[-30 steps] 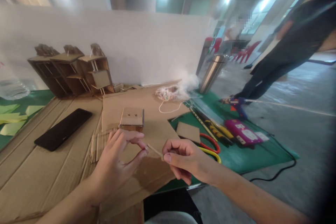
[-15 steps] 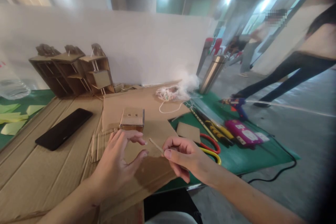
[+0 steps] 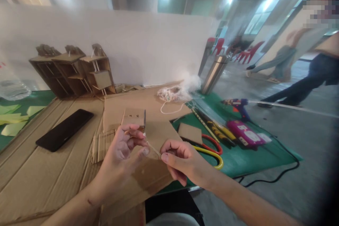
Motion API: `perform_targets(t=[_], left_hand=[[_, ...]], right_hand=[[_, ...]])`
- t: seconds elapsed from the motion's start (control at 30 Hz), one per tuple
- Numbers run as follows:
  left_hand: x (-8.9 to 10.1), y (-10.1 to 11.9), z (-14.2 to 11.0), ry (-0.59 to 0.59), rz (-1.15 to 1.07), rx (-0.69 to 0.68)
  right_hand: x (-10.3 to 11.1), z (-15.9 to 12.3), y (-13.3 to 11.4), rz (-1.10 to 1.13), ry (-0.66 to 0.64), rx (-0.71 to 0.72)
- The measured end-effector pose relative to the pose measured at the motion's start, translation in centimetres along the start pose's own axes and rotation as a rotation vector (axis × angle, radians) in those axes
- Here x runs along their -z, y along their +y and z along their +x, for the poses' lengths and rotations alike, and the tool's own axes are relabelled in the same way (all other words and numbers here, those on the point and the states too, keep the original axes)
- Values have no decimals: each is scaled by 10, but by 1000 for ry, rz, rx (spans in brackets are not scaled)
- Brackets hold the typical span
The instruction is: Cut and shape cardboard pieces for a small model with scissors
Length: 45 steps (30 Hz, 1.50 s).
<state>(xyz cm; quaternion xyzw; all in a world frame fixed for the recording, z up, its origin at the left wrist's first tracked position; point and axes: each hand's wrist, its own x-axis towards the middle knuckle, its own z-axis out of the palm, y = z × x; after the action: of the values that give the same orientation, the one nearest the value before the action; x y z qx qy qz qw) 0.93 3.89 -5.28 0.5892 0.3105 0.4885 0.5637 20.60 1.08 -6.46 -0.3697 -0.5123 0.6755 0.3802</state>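
Note:
My right hand [image 3: 182, 160] pinches one end of a thin wooden stick [image 3: 153, 149] between thumb and forefinger. My left hand [image 3: 122, 155] has its fingers curled round the stick's other end. Both hands hover over flat cardboard sheets [image 3: 47, 173] on the table. Just behind the left fingers stands a small cardboard box [image 3: 134, 117] with two holes in its face.
A black phone [image 3: 65, 130] lies at left. Three cardboard shelf models [image 3: 72, 70] stand by the white wall. String bundle [image 3: 172, 94], steel flask [image 3: 214, 73], glue gun [image 3: 238, 106], pink tool [image 3: 245, 133] and scissors [image 3: 212, 148] lie on the green mat at right. People walk past beyond.
My left hand's fingers, spread half a second ago, have closed on the stick's end and risen slightly. My right hand shifted a little left. The people in the background have walked on.

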Motion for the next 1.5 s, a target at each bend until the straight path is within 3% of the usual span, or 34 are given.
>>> perform_targets(t=[0.23, 0.33, 0.43, 0.53, 0.7, 0.83, 1.1, 1.37, 1.5], left_hand=[[3, 5, -4, 32, 88, -59], [5, 5, -4, 46, 166, -125], [7, 5, -3, 44, 278, -194], [9, 5, -4, 47, 386, -240], [13, 7, -6, 59, 409, -270], [15, 9, -7, 57, 399, -296], [6, -1, -6, -47, 464, -214], [0, -7, -11, 7, 376, -95], [0, -6, -10, 6, 346, -67]], right_hand=[[3, -6, 0, -221, 106, 1], [7, -11, 1, -576, 184, 138], [13, -14, 2, -1022, 253, 376], [21, -15, 2, -1310, 328, 598], [33, -13, 0, -1526, 458, 658], [37, -15, -1, -1550, 493, 662], [18, -23, -1, -1512, 343, 744], [6, -23, -2, -1606, 291, 761], [3, -21, -3, -1438, 297, 731]])
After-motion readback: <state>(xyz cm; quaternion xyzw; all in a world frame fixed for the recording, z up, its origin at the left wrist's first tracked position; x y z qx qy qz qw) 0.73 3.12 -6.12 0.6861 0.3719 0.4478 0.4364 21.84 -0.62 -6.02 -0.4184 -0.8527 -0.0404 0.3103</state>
